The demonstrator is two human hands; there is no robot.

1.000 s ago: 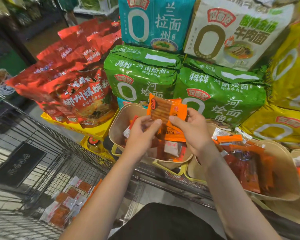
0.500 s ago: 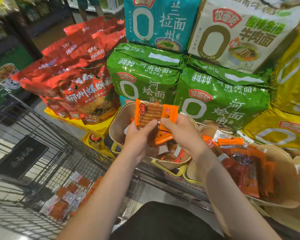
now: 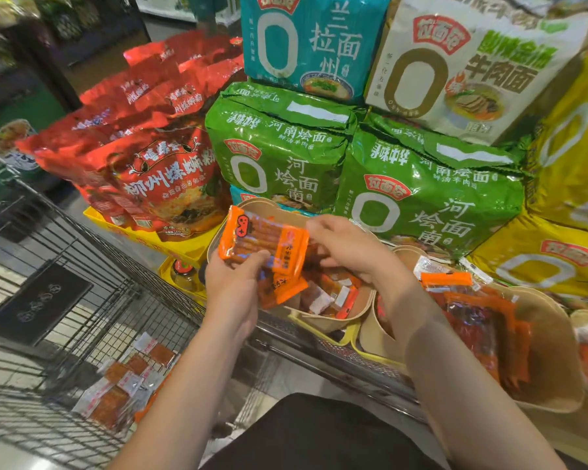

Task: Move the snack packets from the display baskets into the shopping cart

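Observation:
A small stack of orange snack packets is held over the left beige display basket. My left hand grips the stack from below, thumb on its front. My right hand curls round the stack's right end, its fingertips blurred. More orange and white packets lie in that basket. A second beige basket at the right holds red and orange packets. The wire shopping cart stands at the lower left, with several packets on its floor.
Large green noodle bags, a teal one and a white one are stacked behind the baskets. Red bags sit on a yellow tray at the left, yellow bags at the right. A dark mat lies beyond the cart.
Both hands have carried the packet stack lower and to the left, toward the cart side of the basket. The stack has tilted flatter.

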